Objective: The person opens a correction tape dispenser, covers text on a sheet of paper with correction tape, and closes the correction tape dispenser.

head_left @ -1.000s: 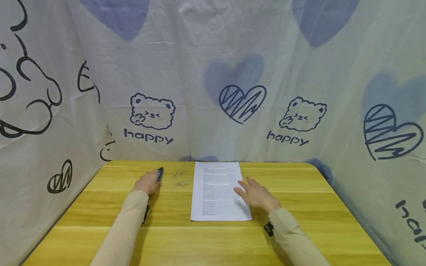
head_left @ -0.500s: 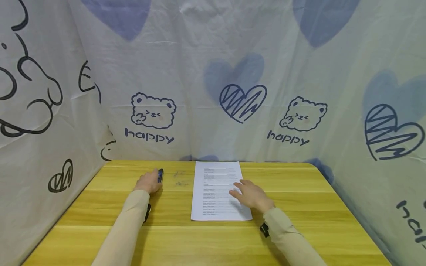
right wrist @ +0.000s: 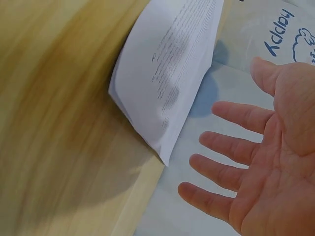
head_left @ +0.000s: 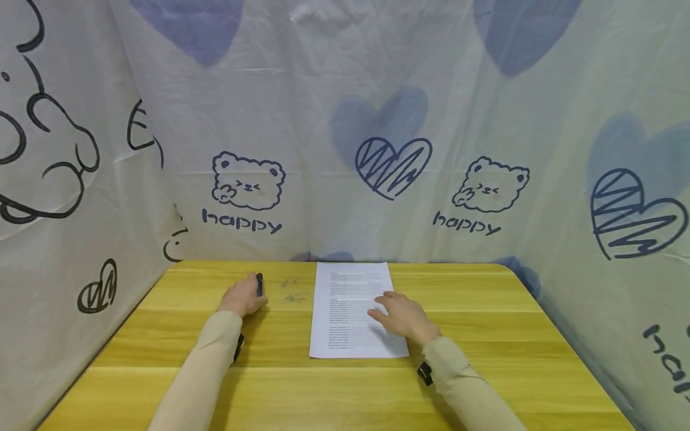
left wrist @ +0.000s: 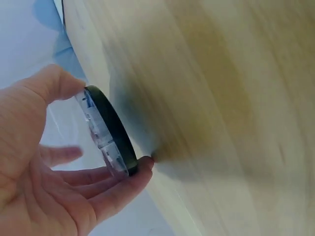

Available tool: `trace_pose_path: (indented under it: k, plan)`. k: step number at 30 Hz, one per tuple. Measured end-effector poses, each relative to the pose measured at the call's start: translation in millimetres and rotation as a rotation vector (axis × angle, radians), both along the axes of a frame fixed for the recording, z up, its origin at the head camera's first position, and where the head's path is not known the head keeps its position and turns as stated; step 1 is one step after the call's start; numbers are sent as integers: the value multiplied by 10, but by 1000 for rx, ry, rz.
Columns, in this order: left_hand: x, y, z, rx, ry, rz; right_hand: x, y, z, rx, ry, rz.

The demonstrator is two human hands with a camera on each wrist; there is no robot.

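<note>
My left hand (head_left: pixel 242 297) is at the left of the table and grips a flat case with a dark rim and clear plastic sections (left wrist: pixel 109 132). In the left wrist view the thumb is at its upper end and the fingers (left wrist: pixel 120 189) at its lower end, and the case stands tilted on edge close over the wood. Its contents are too blurred to name. My right hand (head_left: pixel 404 315) hovers with spread, straight fingers over the right side of a printed stack of paper (head_left: pixel 345 335). Nothing is in the right palm in the right wrist view.
The yellow wooden table (head_left: pixel 302 389) reaches back to a white cloth (head_left: pixel 323 227) printed with bears and hearts, which also hangs at both sides. Faint dark marks (head_left: pixel 293 297) show on the tabletop between the left hand and the paper.
My right hand has moved left, further over the paper. The left hand has shifted slightly right, and the case in it has turned to stand more upright in the head view. The paper stays put.
</note>
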State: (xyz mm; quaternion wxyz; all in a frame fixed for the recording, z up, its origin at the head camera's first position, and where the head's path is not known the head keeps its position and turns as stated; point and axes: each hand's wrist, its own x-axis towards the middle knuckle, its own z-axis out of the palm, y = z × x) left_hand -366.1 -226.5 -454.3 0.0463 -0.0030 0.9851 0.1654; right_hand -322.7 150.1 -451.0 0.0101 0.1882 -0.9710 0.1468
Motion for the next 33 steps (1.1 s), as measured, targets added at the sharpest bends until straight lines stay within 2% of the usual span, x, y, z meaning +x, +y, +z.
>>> trace_pose_path:
  k: [7,11,21,26,30,33]
  plan:
    - [-5,-3,-12,47,-12,52,-20,-1,-9,17,6,-1]
    - [-10,-31,-28,52,14,50,-10,-3,3,24,7,-4]
    - [8,68,-10,69,47,-45,-18,-24,-6,-1,17,20]
    - [21,216,35,136,64,-94,-42,-62,-10,-58,13,24]
    - [43,361,49,221,74,-137,-50,-112,-4,-45,18,11]
    - [68,473,61,274,114,-169,-48,-170,25,-51,38,32]
